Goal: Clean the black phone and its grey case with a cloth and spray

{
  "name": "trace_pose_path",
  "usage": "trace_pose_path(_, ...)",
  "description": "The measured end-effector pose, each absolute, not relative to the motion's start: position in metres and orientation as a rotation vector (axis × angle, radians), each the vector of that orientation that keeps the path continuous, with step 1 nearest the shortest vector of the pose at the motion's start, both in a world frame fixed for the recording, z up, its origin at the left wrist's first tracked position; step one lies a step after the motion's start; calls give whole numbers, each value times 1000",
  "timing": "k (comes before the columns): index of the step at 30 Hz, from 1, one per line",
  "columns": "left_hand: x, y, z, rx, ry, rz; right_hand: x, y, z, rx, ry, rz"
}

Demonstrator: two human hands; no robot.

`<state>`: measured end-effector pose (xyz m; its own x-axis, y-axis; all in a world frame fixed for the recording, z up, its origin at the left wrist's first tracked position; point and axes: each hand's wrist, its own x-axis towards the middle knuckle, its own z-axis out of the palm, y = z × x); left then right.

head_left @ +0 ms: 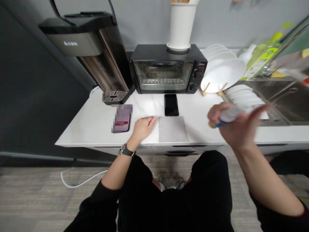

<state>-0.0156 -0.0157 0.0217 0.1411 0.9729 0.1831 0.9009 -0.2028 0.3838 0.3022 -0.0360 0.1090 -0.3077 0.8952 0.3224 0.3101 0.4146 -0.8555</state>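
My left hand [143, 128], with a watch on its wrist, rests on the counter with its fingers curled in and its thumb pointing right. Nothing shows inside it. Just right of the thumb lies a flat, light grey square sheet [173, 129]; cloth or paper, I cannot tell. Raised over the right part of the counter, my right hand [241, 127] is closed around a small white bottle [230, 114] with a blue and yellow end. Motion blurs both hand and bottle, and the label is unreadable. A black phone [171, 105] lies behind the sheet.
Left of my left hand lies a purple-grey phone [122, 119], partly pixelated. Behind stand a drink dispenser [108, 61] and a toaster oven [166, 75] topped by a white pot [182, 25]. To the right are racked white plates [219, 72] and a sink [289, 96]. The counter's front edge is near my knees.
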Motion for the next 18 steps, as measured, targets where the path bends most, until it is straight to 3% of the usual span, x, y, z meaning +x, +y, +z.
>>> trace_pose_path(4,-17,-13,19,2214,1867,597,292,-28,101,-880,-1413,1441)
trace_pose_path(9,-18,-12,16,2209,1867,610,283,-27,86,-868,-1309,1684)
trace_pose_path(14,-18,-12,16,2207,1864,603,283,-16,75,-922,-1419,1673)
trace_pose_path(18,-17,-13,17,2216,1869,600,281,5,67,-1087,-1800,1334)
